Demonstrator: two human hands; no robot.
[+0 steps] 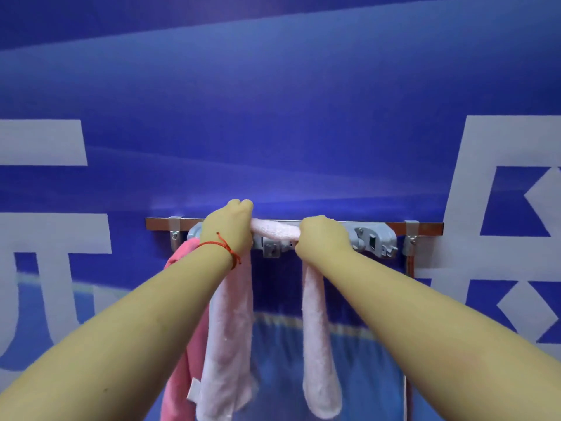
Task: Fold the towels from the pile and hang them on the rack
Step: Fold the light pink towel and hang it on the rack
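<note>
Both hands up at the rack (425, 227) on the blue wall. Left hand (229, 227) and right hand (323, 237) each have a closed grip, fingers curled round the pale pink towel (274, 229), stretched between them along the rack bar. Its two ends hang down below the hands. Darker pink towel (179, 375) hangs just left of it, partly behind the left forearm. Red string on left wrist.
</note>
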